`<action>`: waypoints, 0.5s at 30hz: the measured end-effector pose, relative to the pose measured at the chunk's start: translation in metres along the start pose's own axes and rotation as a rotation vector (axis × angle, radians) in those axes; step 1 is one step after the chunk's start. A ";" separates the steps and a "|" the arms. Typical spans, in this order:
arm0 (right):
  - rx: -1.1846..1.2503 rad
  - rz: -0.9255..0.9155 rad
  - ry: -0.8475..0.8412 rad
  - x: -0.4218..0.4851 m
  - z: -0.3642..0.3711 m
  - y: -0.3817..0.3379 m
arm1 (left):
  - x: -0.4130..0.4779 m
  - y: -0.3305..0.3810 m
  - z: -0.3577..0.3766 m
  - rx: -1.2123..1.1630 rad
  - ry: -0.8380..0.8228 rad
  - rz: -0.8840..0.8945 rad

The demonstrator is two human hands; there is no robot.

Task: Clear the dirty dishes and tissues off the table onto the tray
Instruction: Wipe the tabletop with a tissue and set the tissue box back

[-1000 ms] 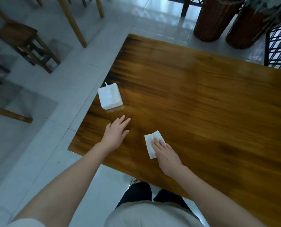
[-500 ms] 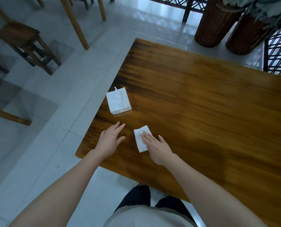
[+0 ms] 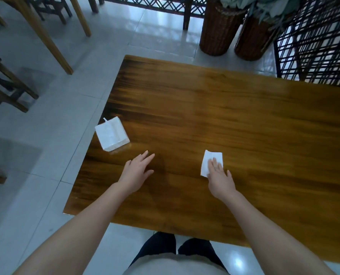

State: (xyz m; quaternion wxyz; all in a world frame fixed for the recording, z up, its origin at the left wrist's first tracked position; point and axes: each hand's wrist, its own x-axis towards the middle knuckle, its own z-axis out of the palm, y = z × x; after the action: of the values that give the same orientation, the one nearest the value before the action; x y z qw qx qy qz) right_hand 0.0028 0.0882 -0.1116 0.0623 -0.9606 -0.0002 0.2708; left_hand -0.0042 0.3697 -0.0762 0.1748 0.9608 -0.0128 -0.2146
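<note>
A flat white tissue lies on the brown wooden table, near the front edge. My right hand presses down on the tissue's near right part with flat fingers; the rest of the sheet shows beyond the fingertips. My left hand rests palm down on the bare wood to the left, fingers spread, holding nothing. A white pack of tissues stands at the table's left edge, just beyond my left hand. No tray and no dishes are in view.
Two wicker planters with green leaves stand on the floor beyond the table's far edge. A dark lattice chair is at the far right. Wooden stools and table legs stand on the tiled floor at left.
My right hand has slid the tissue to the right along the table, away from my left hand. My left hand stays palm down near the tissue pack.
</note>
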 end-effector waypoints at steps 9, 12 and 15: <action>-0.019 -0.172 0.058 -0.001 0.031 -0.004 | 0.032 0.061 0.005 0.007 -0.034 0.090; -0.005 -0.092 0.091 0.003 0.026 0.025 | 0.041 0.078 0.011 0.024 -0.042 0.122; 0.022 0.026 0.088 0.009 0.015 0.065 | 0.049 0.094 0.019 0.048 -0.061 0.164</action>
State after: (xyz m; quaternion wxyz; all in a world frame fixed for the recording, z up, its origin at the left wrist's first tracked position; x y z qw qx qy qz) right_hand 0.0000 0.0255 -0.1369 0.0693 -0.9708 0.0179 0.2289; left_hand 0.0368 0.2698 -0.0804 0.1682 0.9535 -0.1018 -0.2284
